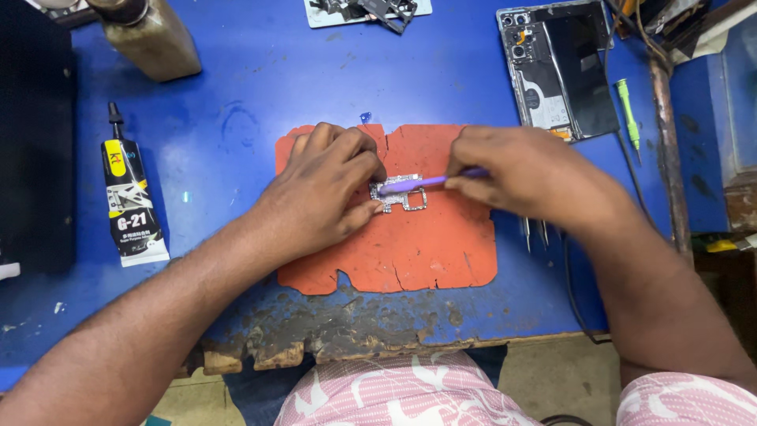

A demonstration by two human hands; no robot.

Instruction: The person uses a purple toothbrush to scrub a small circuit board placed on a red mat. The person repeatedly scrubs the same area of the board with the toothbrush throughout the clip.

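Observation:
A small silver phone circuit board [404, 196] lies on a worn orange mat [410, 248] in the middle of the blue workbench [236, 87]. My left hand [327, 189] presses down on the board's left end with its fingertips. My right hand [528, 173] grips a thin purple brush-like tool [418, 183], whose tip rests on the board's upper left part.
A black glue tube [130, 201] lies at the left. An opened phone body [556, 67] sits at the back right, with a green screwdriver [628, 110] beside it. Tweezers [535, 231] poke out under my right hand. A brown bottle [154, 35] stands back left. The bench's front edge [331, 347] is chipped.

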